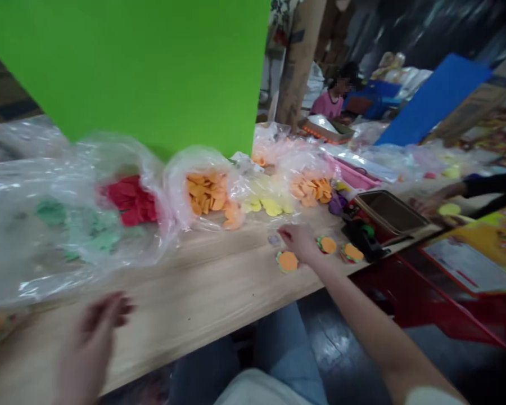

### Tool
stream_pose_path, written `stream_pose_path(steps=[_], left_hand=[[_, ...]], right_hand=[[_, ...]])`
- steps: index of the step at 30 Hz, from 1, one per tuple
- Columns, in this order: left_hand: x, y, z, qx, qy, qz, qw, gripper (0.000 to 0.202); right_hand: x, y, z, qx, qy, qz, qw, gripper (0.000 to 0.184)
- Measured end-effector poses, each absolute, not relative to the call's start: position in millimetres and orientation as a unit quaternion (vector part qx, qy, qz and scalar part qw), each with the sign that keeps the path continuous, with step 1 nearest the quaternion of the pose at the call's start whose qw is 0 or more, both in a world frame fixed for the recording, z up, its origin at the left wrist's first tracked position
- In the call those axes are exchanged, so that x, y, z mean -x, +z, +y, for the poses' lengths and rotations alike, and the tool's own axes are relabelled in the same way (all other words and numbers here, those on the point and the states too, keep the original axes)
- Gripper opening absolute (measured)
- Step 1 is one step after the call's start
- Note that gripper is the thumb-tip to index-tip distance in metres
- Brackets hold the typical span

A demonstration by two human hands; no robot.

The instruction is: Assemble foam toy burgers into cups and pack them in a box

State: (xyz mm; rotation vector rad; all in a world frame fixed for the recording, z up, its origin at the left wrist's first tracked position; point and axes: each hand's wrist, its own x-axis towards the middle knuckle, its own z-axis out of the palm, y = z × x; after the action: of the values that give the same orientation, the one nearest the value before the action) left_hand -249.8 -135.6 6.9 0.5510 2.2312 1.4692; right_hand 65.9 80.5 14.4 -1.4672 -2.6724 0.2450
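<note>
Quick read from my feed: right grip (297, 243) sits on the table (185, 304) near its front edge, looks released, nothing visible in it. Its fingers (283, 232) are just beside a small grey piece (274, 239). 3 stacked foam discs (287, 261) lie on the table around that grip, 1 on its left, 2 on its right, orange on green. Left grip (95, 337) is blurred, over the table's front edge, looks released and empty. Along the table's far side: clear plastic bags (25, 270) of green, red, orange and yellow foam discs (206, 194). Brown tray (388, 211) sits at the table's right end, a co-worker's hand (430, 205) just past it.
</note>
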Motion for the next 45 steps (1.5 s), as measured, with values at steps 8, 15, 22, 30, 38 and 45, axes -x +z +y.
stream_pose_path(steps=[8,15,22,30,38,45], left_hand=[[66,-49,-76,-0.178,0.392,0.506,0.747,0.036],[63,-46,-76,-0.103,0.449,0.514,0.724,0.026],[88,-48,-93,-0.141,0.441,0.588,0.663,0.022],[92,-53,-95,-0.159,0.472,0.586,0.639,0.032],[93,-58,-95,-0.266,0.504,0.633,0.524,0.022],[112,-40,-136,-0.426,0.391,0.62,0.53,0.015]], right_hand=[[-58,-10,154,0.39,0.071,-0.917,-0.034,0.016],[-68,-12,118,0.345,0.113,-0.931,0.035,0.021],[-89,-22,38,0.303,0.217,-0.899,0.231,0.031],[-90,-58,-59,0.265,0.139,-0.942,0.151,0.053],[-73,-57,-56,0.424,0.252,-0.818,0.296,0.04],[-41,-52,-39,0.471,0.351,-0.807,0.067,0.042]])
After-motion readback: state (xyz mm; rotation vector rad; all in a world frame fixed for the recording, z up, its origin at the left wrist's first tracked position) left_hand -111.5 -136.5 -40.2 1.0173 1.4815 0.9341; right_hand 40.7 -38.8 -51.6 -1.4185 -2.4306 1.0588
